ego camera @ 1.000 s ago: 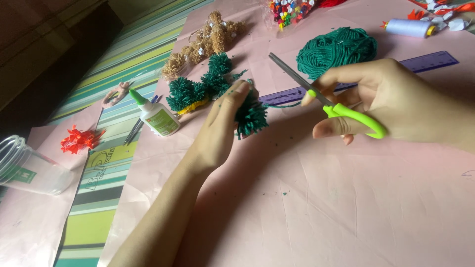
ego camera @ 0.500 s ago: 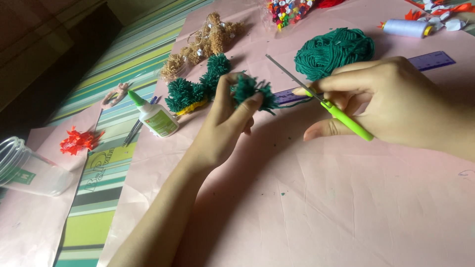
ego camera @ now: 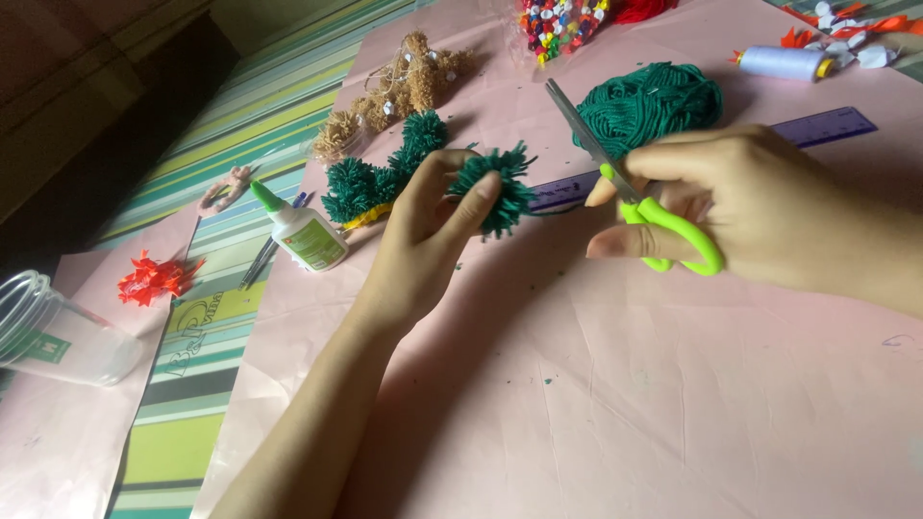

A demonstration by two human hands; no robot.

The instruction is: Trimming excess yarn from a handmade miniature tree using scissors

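Scissors (ego camera: 635, 183) in the right hand (ego camera: 760, 216) have closed blades pointing up-left, just right of the green pompom (ego camera: 495, 183), which the left hand (ego camera: 423, 240) pinches above the pink paper (ego camera: 625, 384).

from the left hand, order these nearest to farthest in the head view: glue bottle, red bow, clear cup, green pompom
1. Green pompom: held in the left hand, at its fingertips.
2. Glue bottle: just left of the hand, lying on the pink paper.
3. Red bow: farther left, on the other pink sheet.
4. Clear cup: farthest, on its side at the left edge.
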